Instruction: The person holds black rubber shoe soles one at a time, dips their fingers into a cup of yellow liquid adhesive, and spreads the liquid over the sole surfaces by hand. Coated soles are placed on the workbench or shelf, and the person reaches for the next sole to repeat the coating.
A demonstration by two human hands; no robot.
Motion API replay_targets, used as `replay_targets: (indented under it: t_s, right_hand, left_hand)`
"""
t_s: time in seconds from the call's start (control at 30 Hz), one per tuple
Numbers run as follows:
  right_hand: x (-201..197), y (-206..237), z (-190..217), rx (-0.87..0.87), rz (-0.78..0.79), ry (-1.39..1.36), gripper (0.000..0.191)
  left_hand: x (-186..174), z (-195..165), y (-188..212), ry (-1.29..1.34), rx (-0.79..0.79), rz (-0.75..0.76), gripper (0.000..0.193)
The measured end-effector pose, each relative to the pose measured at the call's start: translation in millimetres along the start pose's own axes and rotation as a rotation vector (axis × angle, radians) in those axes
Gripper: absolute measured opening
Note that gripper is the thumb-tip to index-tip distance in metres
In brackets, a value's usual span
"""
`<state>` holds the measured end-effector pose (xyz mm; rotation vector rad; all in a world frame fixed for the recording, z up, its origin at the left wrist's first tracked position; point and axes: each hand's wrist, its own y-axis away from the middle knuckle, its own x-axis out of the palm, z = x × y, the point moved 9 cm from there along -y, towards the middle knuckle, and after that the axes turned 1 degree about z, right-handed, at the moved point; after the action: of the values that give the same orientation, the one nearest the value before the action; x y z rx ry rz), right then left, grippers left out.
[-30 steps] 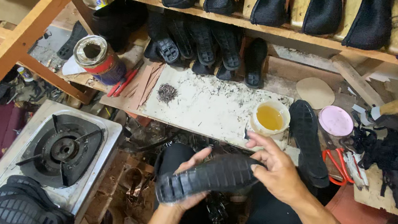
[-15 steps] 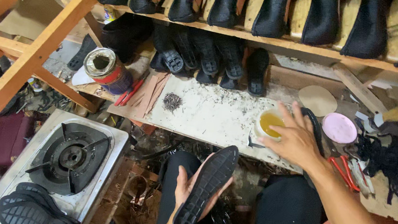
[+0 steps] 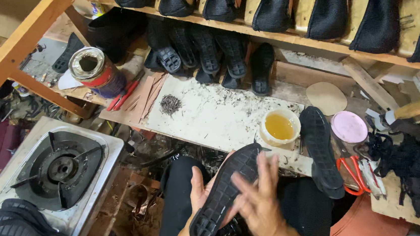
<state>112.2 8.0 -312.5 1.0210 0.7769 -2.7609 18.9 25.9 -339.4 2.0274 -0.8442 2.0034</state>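
Glue, amber, fills the white cup (image 3: 280, 126) on the bench; left hand (image 3: 202, 189) cradles a black sole (image 3: 226, 190) over the lap, right hand (image 3: 259, 201) open-fingered, blurred, touching it

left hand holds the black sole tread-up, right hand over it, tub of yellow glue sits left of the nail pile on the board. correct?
Not quite. In the head view the tub of yellow glue sits right of the nail pile, not left. The rest holds: the left hand holds the black sole tread-up, right hand over it.
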Motion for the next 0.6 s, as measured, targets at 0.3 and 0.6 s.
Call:
replay_targets:
  t_s: [0.3,0.6]
  right_hand:
    - [-26,-34,-16,0.167,-0.088,-0.075,0.044]
    - [-13,-13,22,-0.194,-0.107,0.133,0.036]
  left_hand:
    - [-14,3,1,-0.017,0.025,-0.107,0.106]
    - [-16,-6,-16,-0.029,0.066,-0.164,0.102]
